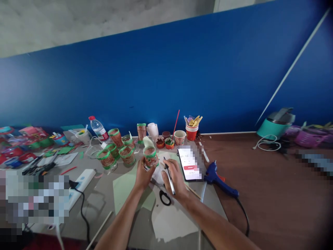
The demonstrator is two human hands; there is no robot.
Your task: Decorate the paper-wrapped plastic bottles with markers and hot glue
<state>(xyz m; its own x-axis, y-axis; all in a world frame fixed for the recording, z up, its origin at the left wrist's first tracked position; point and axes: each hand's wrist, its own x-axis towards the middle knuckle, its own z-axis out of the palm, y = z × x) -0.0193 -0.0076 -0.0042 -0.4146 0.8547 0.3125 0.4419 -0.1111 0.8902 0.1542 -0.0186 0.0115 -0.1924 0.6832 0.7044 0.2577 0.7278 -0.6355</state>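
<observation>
My left hand (143, 175) is closed round a small painted cup (150, 157), brown with a green rim, on which a face with eyes shows. A pale green paper piece (148, 141) stands up at the cup's far side. In my right hand (175, 175) is a black-capped pen (169, 178), its tip pointing up toward the cup but apart from it. Scissors (164, 198) with black handles lie below both hands, on pale paper (171, 222). Light green paper (125, 189) lies under my left wrist.
Several similar painted cups (106, 159) stand to the left, near a water bottle (98, 128). Paint cups (160, 142) and a red cup of plastic cutlery (191, 132) line the back. On the right lie a phone (186, 163) and a blue glue gun (221, 182) with its cord.
</observation>
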